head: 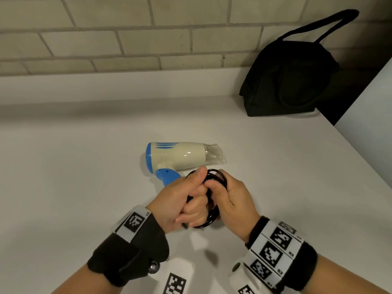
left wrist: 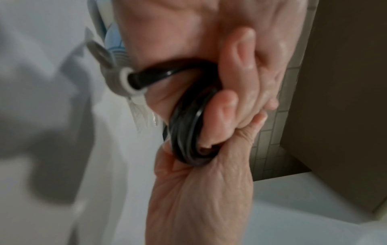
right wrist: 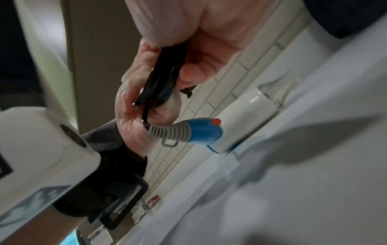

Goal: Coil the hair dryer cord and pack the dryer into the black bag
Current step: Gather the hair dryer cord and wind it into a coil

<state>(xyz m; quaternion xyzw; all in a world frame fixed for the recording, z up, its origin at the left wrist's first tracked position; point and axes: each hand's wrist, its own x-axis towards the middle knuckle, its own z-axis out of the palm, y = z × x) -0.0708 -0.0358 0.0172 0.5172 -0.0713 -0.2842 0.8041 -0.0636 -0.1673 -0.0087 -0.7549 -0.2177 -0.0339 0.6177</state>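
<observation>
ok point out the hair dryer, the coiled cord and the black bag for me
hair dryer [head: 182,155], head view, on the cream barrel.
coiled cord [head: 218,176], head view, on the top loops between the hands.
black bag [head: 292,81], head view, on its front panel.

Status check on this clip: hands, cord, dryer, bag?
Left hand and right hand both grip the coiled cord. Dryer lies on the counter, unpacked. Black bag stands by the wall, path clear.
</observation>
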